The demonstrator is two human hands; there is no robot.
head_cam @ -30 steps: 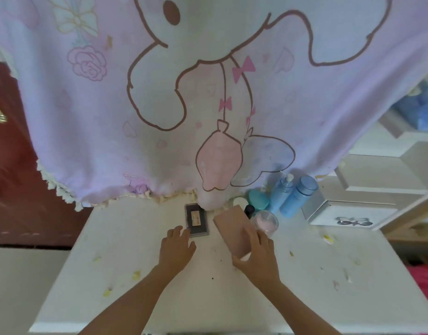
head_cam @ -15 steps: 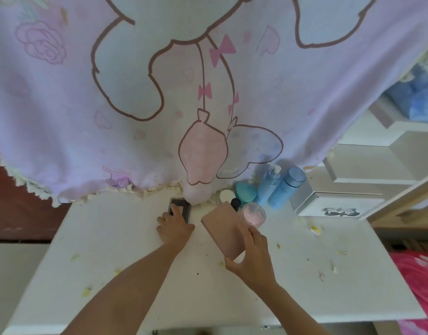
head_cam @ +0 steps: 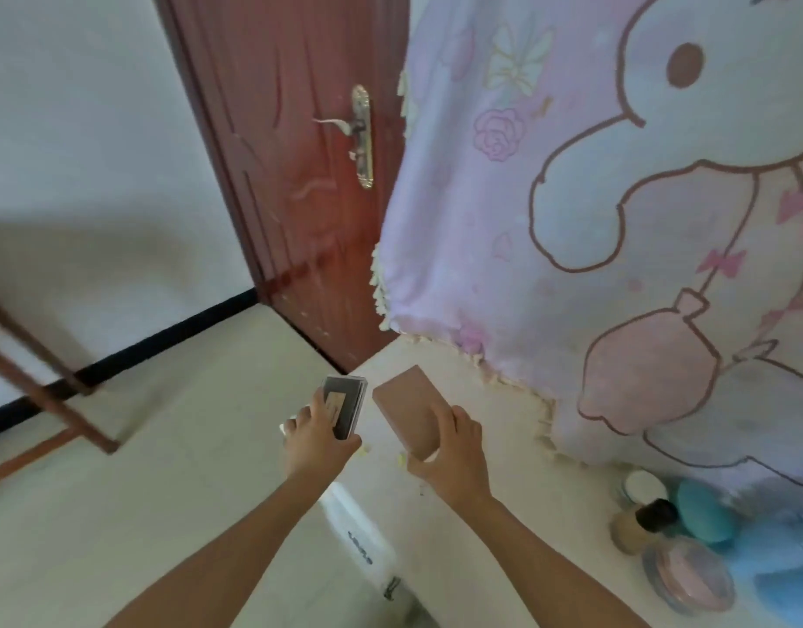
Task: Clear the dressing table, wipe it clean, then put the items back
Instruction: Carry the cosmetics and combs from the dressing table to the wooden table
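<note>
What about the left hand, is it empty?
No: the left hand grips a dark flat case, and the right hand grips a pink box.

A red-brown door (head_cam: 290, 174) stands between white wall (head_cam: 96, 106) and pink cartoon cloth (head_cam: 571, 174).

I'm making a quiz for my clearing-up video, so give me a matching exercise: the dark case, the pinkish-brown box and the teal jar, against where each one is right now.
1 dark case
2 pinkish-brown box
3 teal jar

A on the table
B in the right hand
C in the left hand

Pairs: 1-C, 2-B, 3-A.
</note>
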